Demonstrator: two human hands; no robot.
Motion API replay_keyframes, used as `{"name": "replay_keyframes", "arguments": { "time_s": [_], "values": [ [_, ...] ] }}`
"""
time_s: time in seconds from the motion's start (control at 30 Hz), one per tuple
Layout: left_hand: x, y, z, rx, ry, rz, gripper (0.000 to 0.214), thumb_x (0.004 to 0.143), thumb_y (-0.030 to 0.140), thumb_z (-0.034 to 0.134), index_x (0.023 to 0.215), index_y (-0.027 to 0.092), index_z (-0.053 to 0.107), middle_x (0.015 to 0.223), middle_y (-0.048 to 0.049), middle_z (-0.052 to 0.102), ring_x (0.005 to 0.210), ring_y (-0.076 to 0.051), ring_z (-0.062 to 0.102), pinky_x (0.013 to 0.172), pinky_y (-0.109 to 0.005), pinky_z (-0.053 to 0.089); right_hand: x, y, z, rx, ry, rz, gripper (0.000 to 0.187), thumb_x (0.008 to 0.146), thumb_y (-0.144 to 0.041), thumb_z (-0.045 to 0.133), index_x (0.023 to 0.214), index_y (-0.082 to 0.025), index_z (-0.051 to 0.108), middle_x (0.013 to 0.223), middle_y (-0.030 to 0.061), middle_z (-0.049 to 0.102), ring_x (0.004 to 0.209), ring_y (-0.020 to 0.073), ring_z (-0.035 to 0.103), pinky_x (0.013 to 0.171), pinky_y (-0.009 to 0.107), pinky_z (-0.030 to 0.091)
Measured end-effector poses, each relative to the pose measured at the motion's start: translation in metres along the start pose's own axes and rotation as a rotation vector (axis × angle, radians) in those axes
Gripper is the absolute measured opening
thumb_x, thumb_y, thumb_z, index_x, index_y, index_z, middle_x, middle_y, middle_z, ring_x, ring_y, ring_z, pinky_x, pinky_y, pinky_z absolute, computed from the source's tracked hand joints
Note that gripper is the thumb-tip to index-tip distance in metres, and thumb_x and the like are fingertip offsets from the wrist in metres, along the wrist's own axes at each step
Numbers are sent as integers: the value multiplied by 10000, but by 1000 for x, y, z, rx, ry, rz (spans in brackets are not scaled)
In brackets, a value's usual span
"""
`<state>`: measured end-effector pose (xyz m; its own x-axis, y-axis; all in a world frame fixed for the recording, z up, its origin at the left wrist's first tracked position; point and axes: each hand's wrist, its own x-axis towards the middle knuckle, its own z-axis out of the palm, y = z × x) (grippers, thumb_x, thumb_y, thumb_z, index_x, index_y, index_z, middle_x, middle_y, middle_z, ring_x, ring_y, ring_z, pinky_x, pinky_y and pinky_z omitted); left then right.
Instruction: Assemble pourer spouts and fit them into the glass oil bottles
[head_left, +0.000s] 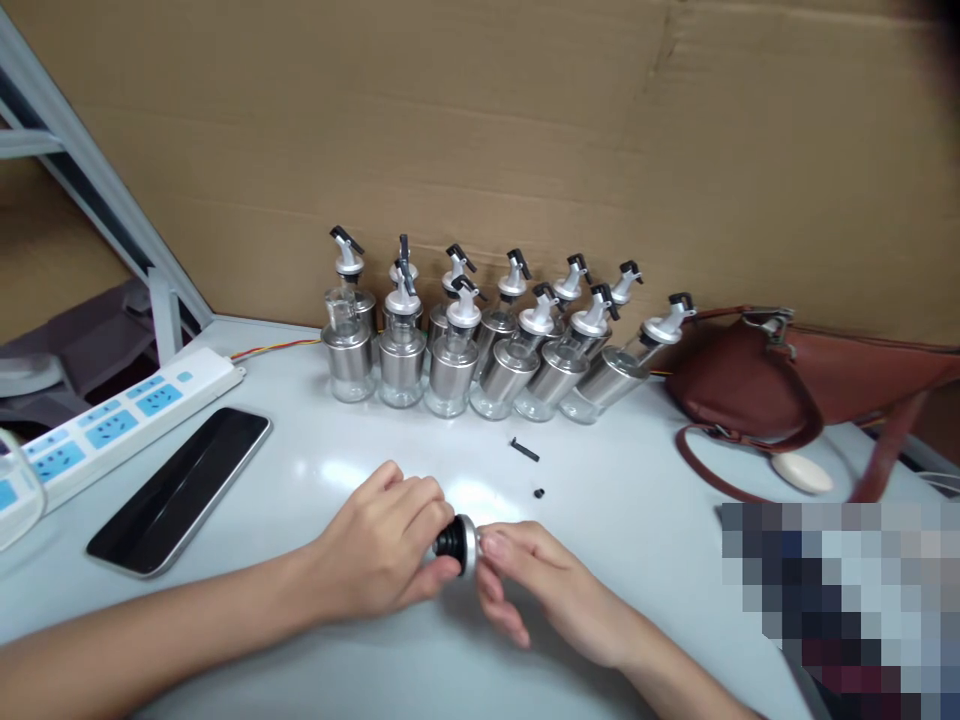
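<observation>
Both my hands meet over the white table near its front. My left hand [386, 545] is curled around the black ribbed end of a small pourer cap [457, 542], a silver disc with a black stopper. My right hand [536, 590] pinches the silver rim of the same cap with thumb and fingertips. Two small black loose parts, a short pin [525, 450] and a tiny bit [539, 493], lie on the table just beyond my hands.
Several glass-and-steel oil bottles [450, 345] with spout caps stand in rows at the back against a cardboard wall. A black phone [180, 490] and a white power strip [112, 420] lie at left. A brown leather bag [757, 380] sits at right.
</observation>
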<state>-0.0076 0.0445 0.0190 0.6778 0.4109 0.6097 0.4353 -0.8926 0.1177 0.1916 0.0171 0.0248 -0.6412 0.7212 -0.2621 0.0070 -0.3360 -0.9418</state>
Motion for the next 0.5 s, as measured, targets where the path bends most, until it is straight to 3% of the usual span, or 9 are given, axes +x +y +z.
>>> {"name": "replay_keyframes", "arguments": {
  "time_s": [0.1, 0.2, 0.3, 0.37, 0.5],
  "values": [
    [1, 1, 0, -24, -35, -4, 336, 1004, 271, 203, 789, 186, 447, 628, -5, 530, 509, -150, 432, 570, -316, 314, 2, 2, 4, 110, -21, 23, 515, 878, -643, 483, 653, -181, 449, 509, -57, 417, 407, 63, 351, 431, 211, 283],
    [3, -1, 0, -115, -59, -70, 218, 913, 163, 276, 740, 207, 402, 571, 31, 470, 460, -134, 336, 563, -313, 306, -1, 0, 11, 25, 27, -81, 480, 910, -619, 462, 701, -188, 423, 604, -52, 381, 494, 73, 356, 494, 222, 306],
    [5, -2, -2, -204, -61, -99, 173, 857, 140, 305, 711, 211, 365, 568, 44, 439, 462, -125, 256, 585, -324, 300, -4, -2, 14, -379, 113, -259, 455, 997, -544, 310, 706, -201, 383, 634, -31, 400, 562, 103, 374, 552, 245, 320],
    [6, -2, -4, -267, -79, -141, 179, 856, 145, 302, 694, 214, 331, 565, 49, 406, 479, -128, 225, 593, -326, 296, -4, -3, 11, -734, 192, -459, 433, 1029, -468, 250, 718, -203, 391, 649, -15, 448, 596, 122, 403, 589, 255, 335],
    [11, 4, -7, -530, -236, -441, 282, 928, 303, 247, 662, 216, 283, 583, 37, 350, 558, -146, 315, 589, -301, 296, -1, -8, 0, -1259, 319, -802, 337, 1047, -323, 286, 797, -190, 468, 665, -4, 544, 588, 133, 448, 686, 283, 355]
  ]
}}
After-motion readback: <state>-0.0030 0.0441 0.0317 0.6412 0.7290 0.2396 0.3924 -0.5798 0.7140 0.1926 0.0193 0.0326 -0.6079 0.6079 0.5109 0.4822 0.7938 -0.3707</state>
